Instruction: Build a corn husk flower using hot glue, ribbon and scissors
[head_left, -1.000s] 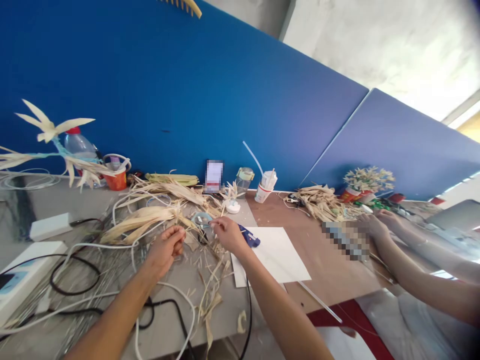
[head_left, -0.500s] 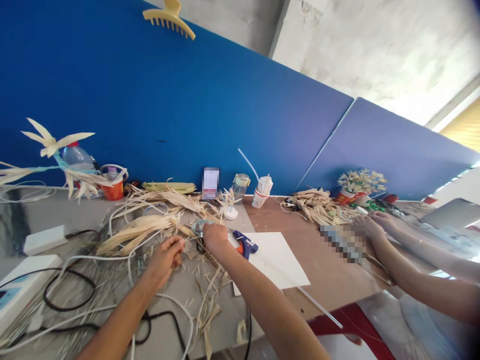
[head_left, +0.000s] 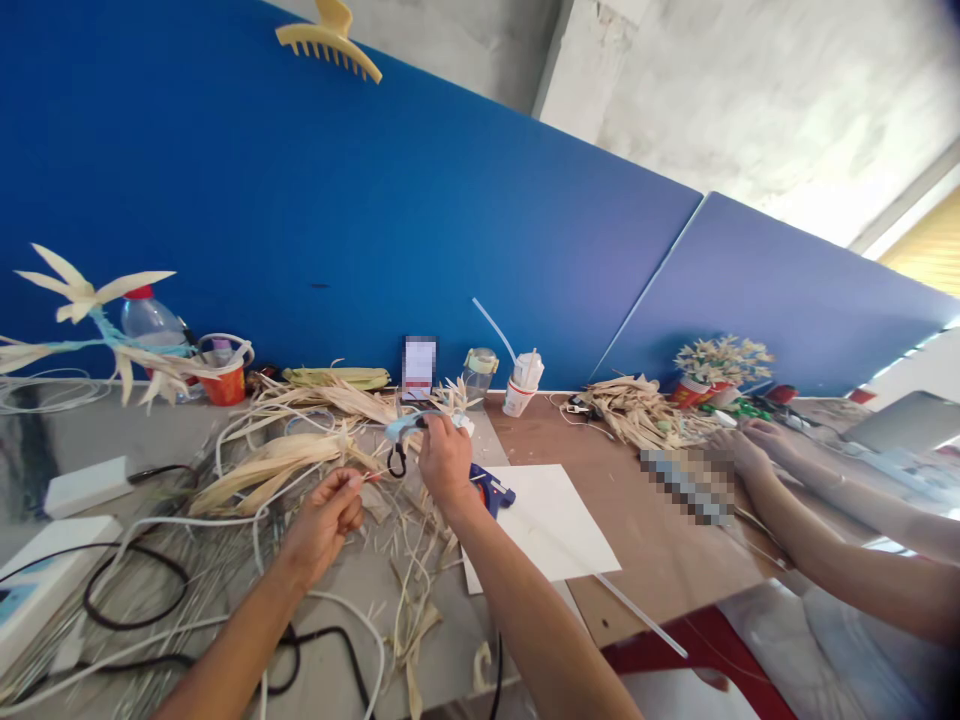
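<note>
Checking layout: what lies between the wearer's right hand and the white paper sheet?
A blue glue gun, lying at the sheet's left corner beside the right hand, which grips a light blue piece; head view shows it.

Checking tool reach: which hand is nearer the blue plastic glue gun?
Right. The right hand is just left of the blue plastic glue gun; the left hand lies farther left among dried husk strips.

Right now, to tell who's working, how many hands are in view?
4. The person's left hand pinches a thin strip; the right hand holds a light-blue piece; a co-worker's nearer hand and farther hand lie far right on the table. More may be offscreen.
</note>
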